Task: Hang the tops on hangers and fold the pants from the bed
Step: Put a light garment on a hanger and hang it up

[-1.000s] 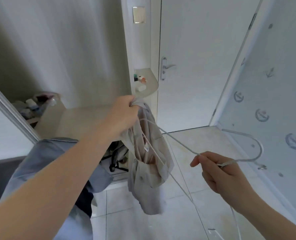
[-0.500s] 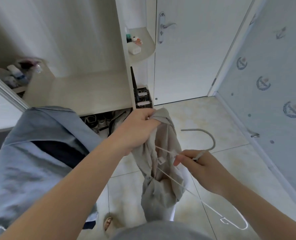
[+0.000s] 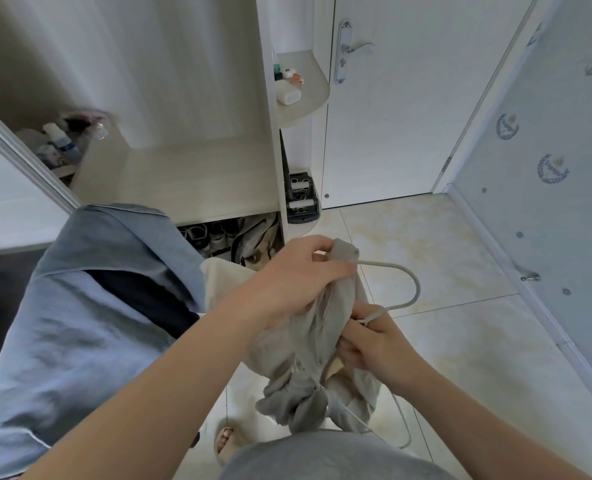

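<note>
Top (image 3: 305,362), beige-grey, is held bunched in mid-air before the body, above the tiled floor (image 3: 460,341); no bed is seen. Its upper end, likely the collar, is gripped by the left hand (image 3: 294,282), fingers curled round a wad of cloth, and the rest hangs down in folds. Hanger (image 3: 416,287), pale wire, is pinched at its neck by the right hand (image 3: 377,344), thumb and fingers closed on the wire just below the hook. The hook arcs up and away from that pinch, and its tip is met by the cloth wad at the left fingertips. The hanger's long axis is judged to run down and toward the body: one wire arm shows low by the hem, the other is hidden by cloth, so how far it is inside the top cannot be told. The collar lies up and left of the pinch, nearer the left hand; the neck is nearer the right. The step is judged as threading, with the collar to be drawn over the hook next. A blue garment (image 3: 90,306) is draped at the left, before an open wardrobe (image 3: 190,174) and a closed door (image 3: 391,133).
</note>
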